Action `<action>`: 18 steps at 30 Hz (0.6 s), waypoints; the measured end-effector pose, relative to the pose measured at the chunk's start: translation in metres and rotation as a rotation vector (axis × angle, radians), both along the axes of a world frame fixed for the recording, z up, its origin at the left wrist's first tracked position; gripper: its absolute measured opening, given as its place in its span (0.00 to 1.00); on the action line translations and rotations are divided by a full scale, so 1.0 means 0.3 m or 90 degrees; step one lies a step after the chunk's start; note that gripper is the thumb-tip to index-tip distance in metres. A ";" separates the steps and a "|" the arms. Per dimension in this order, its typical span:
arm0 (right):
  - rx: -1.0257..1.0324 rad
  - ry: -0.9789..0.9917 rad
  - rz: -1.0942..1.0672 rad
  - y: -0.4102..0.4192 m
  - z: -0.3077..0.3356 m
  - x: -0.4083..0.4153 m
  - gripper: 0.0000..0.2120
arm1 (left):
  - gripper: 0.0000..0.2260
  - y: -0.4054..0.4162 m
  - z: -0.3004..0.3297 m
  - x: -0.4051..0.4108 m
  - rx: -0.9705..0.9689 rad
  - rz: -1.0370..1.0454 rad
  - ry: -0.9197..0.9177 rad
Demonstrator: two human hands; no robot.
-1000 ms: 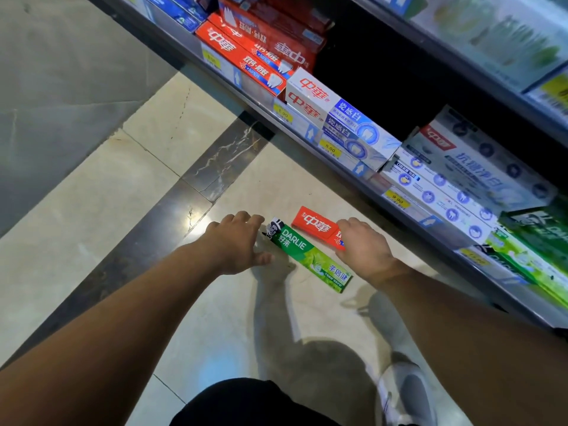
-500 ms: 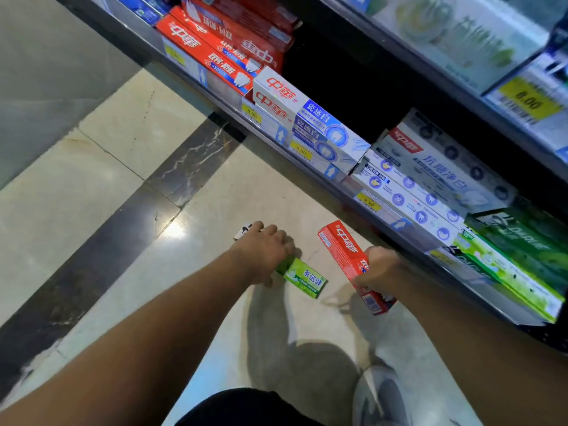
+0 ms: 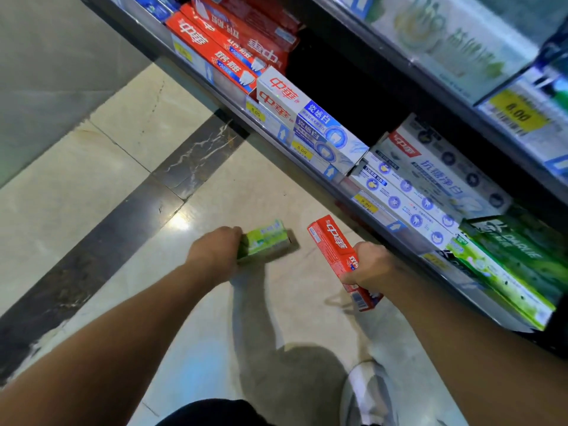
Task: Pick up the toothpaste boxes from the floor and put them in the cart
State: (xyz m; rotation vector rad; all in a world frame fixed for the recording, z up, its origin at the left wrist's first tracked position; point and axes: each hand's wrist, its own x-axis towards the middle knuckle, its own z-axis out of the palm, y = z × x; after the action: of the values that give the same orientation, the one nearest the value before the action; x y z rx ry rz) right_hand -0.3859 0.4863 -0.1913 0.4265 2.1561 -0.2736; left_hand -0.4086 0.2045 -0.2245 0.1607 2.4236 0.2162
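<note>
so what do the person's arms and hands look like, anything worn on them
Both arms are bare along all that shows, with no sleeves in view. The left hand and right hand wear no gloves, and no watch, bracelet or ring can be seen on the wrists or on the parts of the hands that show. The picture is slightly blurred, so small details could be missed.

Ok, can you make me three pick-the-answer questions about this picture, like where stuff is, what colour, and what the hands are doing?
1. Where is the red toothpaste box?
A. in the right hand
B. flat on the floor
C. on the shelf

2. What colour is the box in the left hand?
A. blue
B. green
C. white

3. What are the hands doing?
A. both open
B. one holding
C. each holding a box

Answers: 1 A, fingers wrap its middle. 2 B, the green toothpaste box sticks out of that hand. 3 C, each hand grips one box.
</note>
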 end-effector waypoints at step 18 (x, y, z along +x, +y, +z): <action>-0.150 0.150 0.038 -0.282 1.140 0.064 0.22 | 0.17 -0.244 1.300 0.182 0.450 0.722 -0.115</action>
State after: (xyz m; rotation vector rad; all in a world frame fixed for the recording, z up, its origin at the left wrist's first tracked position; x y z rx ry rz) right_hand -0.3667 0.4018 0.1506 0.2031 2.3253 -0.5620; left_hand -0.3540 0.1313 0.1656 -0.8992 1.8891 1.4889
